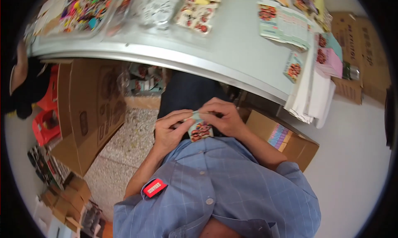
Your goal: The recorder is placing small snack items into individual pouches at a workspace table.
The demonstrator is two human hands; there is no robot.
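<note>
Just above my lap, both hands hold a small pale green packet (201, 132) with a red and brown picture on its front. My left hand (171, 129) pinches its upper left edge between thumb and fingers. At the upper right edge, my right hand (225, 117) grips it with thumb and bent fingers. The packet's top lies partly behind the fingertips, so I cannot make out whether it is open there.
Ahead is a pale table (240, 43) bearing a tray of small colourful pieces (89, 10), a clear bag (155, 8), printed cards (199, 12) and flat green printed sheets (286, 26). Cardboard boxes stand left (89, 109) and right (302, 149). A person (25, 80) sits far left.
</note>
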